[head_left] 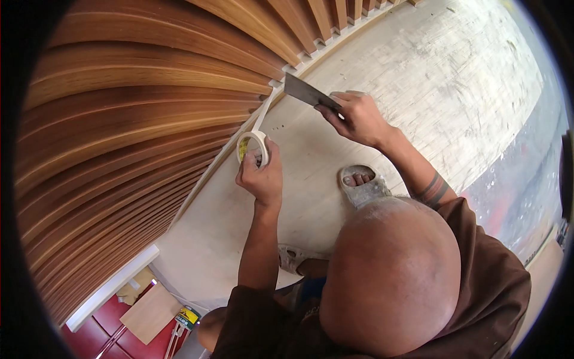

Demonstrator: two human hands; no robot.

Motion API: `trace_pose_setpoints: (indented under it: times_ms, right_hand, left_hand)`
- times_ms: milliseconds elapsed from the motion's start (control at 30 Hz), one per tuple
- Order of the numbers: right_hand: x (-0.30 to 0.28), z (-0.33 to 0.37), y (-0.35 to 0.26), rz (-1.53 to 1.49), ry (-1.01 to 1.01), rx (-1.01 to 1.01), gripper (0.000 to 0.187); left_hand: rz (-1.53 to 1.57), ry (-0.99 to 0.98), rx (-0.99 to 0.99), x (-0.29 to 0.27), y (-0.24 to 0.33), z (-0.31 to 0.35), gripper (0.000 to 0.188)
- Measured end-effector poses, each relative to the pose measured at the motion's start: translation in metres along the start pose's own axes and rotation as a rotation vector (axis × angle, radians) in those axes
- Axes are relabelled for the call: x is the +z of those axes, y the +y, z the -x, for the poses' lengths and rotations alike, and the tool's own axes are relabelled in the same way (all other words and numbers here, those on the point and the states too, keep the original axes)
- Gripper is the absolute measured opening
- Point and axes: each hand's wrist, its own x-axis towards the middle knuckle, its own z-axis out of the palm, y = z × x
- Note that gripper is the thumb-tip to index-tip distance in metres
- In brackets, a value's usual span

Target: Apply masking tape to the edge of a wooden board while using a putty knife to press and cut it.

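Left hand [261, 176] grips tape roll [253, 148] – scraper [311, 94] just above-right

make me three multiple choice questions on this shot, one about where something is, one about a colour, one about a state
1. Where is the roll of tape?
A. lying on the floor
B. in the left hand, by the foot of the slatted wall
C. in the right hand

2. What colour is the blade of the scraper in the right hand?
A. red
B. yellow
C. dark grey

3. What state is the tape in?
A. a strip is pulled out from the roll toward the wall's lower edge
B. fully wound, no strip out
C. crumpled in a ball

Answers
1. B, the left hand's grip is closed on the roll next to the wooden slats.
2. C, the flat blade shows dark grey against the pale plywood floor.
3. A, a pale strip runs from the roll up to the wall base near the blade.
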Motion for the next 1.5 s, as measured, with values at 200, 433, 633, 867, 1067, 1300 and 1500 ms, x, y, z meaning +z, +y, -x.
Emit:
trace_pose_setpoints:
  times_ms: [200,433,633,867,1067,1300,1500]
  right_hand:
    - [0.011,-0.013,-0.005,0.089,0.102,-0.097,0.015]
    - [0.022,-0.023,-0.008,0.167,0.124,-0.132,0.014]
    - [0.036,-0.021,-0.006,0.221,0.016,-0.185,0.018]
    - [0.031,-0.007,-0.011,0.159,0.008,-0.151,0.017]
    - [0.016,-0.009,-0.013,0.140,0.150,-0.064,0.010]
    - [0.026,-0.025,-0.008,0.149,0.039,-0.099,0.020]
    - [0.018,-0.024,-0.001,0.112,-0.041,-0.075,0.019]
  left_hand:
    - [0.030,-0.023,-0.159,0.008,0.003,-0.004,0.033]
    - [-0.002,-0.052,-0.176,0.003,0.002,-0.002,0.032]
    - [0.038,-0.011,-0.159,0.006,0.003,0.002,0.033]
    - [0.038,-0.041,-0.213,0.004,0.003,0.003,0.030]
    - [0.035,-0.022,-0.176,0.004,0.006,0.001,0.031]
    - [0.057,-0.039,-0.202,0.002,0.008,0.001,0.035]
    - [0.028,0.013,0.003,-0.001,0.011,0.004,0.038]
